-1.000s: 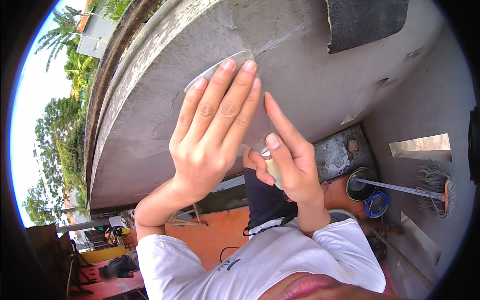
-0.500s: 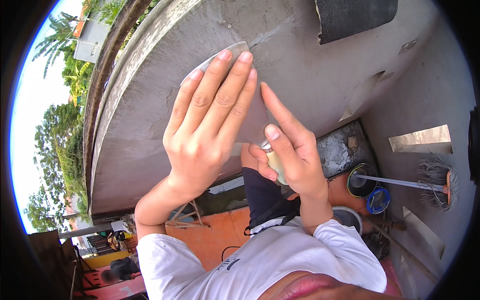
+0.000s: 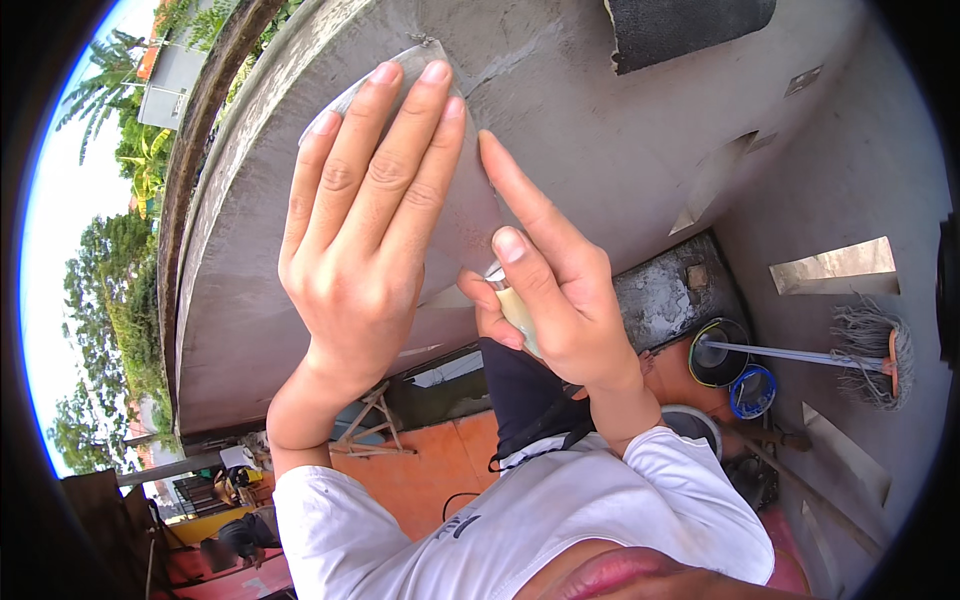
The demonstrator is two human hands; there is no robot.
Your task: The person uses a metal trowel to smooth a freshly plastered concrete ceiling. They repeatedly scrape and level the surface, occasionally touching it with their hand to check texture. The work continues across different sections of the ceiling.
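Observation:
My right hand (image 3: 560, 310) wraps round the pale green handle of a putty knife (image 3: 516, 318), its index finger stretched along the edge of the broad metal blade. My left hand (image 3: 365, 235) lies flat over that blade with fingers straight, covering most of it. The blade's wide edge shows beyond my left fingertips, against a grey plastered wall (image 3: 570, 130). A small grey lump of material sits at the blade's upper corner. Pale smears mark the wall just right of it.
A dark rough sheet (image 3: 690, 30) hangs at the top right. On the right are a mop (image 3: 870, 360), a black bucket (image 3: 720, 350) and a blue-rimmed bucket (image 3: 752, 390). A wooden stand (image 3: 375, 425) is on the orange floor (image 3: 440, 455). Another person (image 3: 235, 540) is far lower left.
Both hands and the putty knife have slid up and to the left along the wall. The grip on the handle and the flat left hand are unchanged.

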